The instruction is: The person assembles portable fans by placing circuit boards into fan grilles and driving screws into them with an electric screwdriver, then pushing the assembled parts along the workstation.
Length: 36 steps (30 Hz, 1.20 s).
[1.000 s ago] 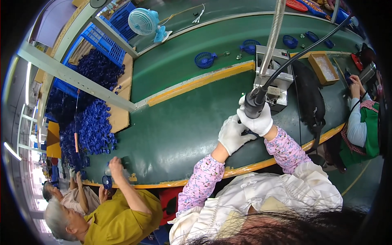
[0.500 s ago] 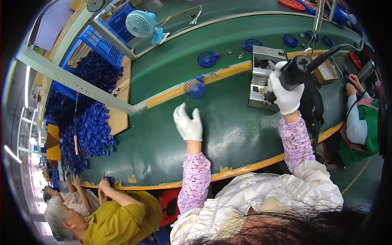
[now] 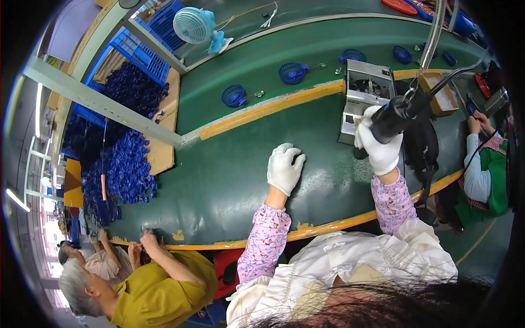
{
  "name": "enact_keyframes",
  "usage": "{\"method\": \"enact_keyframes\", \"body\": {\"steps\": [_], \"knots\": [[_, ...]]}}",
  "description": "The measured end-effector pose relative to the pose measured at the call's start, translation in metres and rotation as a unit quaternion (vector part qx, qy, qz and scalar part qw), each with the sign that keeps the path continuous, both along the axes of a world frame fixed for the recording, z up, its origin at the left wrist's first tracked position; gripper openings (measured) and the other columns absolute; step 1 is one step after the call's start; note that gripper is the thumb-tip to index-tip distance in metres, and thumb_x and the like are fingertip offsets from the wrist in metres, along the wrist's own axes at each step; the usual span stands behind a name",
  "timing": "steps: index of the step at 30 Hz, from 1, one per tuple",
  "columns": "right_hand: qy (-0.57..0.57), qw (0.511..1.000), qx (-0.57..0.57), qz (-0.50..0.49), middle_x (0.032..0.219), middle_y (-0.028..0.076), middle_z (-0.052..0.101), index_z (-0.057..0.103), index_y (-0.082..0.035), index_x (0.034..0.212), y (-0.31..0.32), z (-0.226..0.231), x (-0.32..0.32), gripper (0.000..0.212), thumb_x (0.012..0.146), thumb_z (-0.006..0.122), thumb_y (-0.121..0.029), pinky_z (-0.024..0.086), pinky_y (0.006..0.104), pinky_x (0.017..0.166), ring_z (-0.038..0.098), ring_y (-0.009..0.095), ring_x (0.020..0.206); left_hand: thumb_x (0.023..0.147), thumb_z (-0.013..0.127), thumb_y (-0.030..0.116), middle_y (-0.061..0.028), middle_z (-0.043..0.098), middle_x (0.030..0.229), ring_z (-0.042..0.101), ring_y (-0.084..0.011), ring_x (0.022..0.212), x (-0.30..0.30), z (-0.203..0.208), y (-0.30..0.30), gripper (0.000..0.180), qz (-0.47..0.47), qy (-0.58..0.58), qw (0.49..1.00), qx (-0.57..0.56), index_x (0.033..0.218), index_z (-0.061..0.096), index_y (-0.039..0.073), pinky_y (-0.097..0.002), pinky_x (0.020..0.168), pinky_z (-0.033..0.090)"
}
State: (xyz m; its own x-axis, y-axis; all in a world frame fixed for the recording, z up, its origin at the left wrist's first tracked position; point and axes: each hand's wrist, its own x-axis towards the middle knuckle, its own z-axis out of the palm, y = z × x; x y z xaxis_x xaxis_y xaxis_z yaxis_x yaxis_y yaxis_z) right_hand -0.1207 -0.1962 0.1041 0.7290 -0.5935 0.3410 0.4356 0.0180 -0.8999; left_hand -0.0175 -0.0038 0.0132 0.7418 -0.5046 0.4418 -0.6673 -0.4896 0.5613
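My right hand (image 3: pixel 378 143), in a white glove, is closed around a black electric screwdriver (image 3: pixel 395 117) that hangs from a coiled spring (image 3: pixel 433 38). It holds the tool beside a metal box-shaped fixture (image 3: pixel 365 87) on the green bench. My left hand (image 3: pixel 285 168), gloved too, hovers over or rests on the bench top, fingers loosely bent, thumb apart, nothing in it. Beyond it, on the green belt, lies a round blue plastic basket part (image 3: pixel 234 95) with a small clear piece at its end. A similar basket (image 3: pixel 293 72) lies farther right.
Heaps of blue plastic parts (image 3: pixel 128 167) fill the left end beside a grey post (image 3: pixel 104 104). A light-blue fan (image 3: pixel 194 25) stands beyond the belt. Co-workers sit at both sides. An open carton (image 3: pixel 442 101) stands right of the fixture; a yellow edge strip (image 3: pixel 273 111) borders the belt.
The blurred blue basket near my left hand now lies on the belt, farther away. My left hand has moved right, toward the fixture. My right hand still grips the screwdriver, slightly lower.
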Motion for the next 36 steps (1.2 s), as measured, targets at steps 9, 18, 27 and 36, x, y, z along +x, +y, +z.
{"method": "enact_keyframes", "body": {"steps": [9, 18, 27, 36], "knots": [[-0.019, 0.999, 0.008, 0.035, 0.079, 0.003, 0.056, 0.052, -0.002, 0.101, 0.015, -0.012, -0.001, 0.032, 0.074, 0.062, 0.011, 0.045, 0.0228, 0.051, 0.056, 0.010, 0.058, 0.069, 0.070, 0.016, -0.0155, 0.064, 0.090, 0.060, -0.0328, 0.087, 0.024, 0.012, 0.025, 0.013, 0.065, -0.099, 0.993, 0.008, 0.076, 0.067, 0.005, -0.0414, 0.078, 0.048], [0.004, 0.999, 0.035, 0.019, 0.076, 0.003, 0.056, 0.054, -0.002, 0.096, 0.016, -0.003, -0.005, 0.026, 0.075, 0.062, 0.009, 0.044, 0.0223, 0.050, 0.056, 0.010, 0.057, 0.078, 0.066, 0.039, -0.0210, 0.057, 0.113, 0.053, -0.0365, 0.106, 0.050, 0.007, 0.123, 0.043, 0.484, 0.115, 0.864, 0.081, 0.106, 0.063, 0.007, -0.0452, 0.088, 0.044], [-0.002, 1.000, 0.022, 0.014, 0.076, 0.001, 0.057, 0.055, -0.002, 0.098, 0.017, -0.003, -0.008, 0.027, 0.075, 0.062, 0.010, 0.044, 0.0224, 0.050, 0.056, 0.010, 0.057, 0.078, 0.067, 0.023, -0.0185, 0.058, 0.098, 0.055, -0.0352, 0.093, 0.005, 0.001, 0.018, 0.037, -0.006, 0.048, 0.999, -0.010, 0.107, 0.059, 0.002, -0.0405, 0.084, 0.044], [-0.006, 0.999, 0.045, 0.025, 0.081, 0.001, 0.058, 0.056, -0.003, 0.099, 0.021, -0.010, -0.011, 0.029, 0.074, 0.064, 0.009, 0.047, 0.0229, 0.057, 0.057, 0.008, 0.066, 0.068, 0.078, 0.019, -0.0177, 0.054, 0.103, 0.056, -0.0334, 0.091, -0.033, 0.011, -0.013, 0.058, -0.170, 0.181, 0.968, -0.043, 0.116, 0.050, 0.003, -0.0371, 0.083, 0.047]]}}
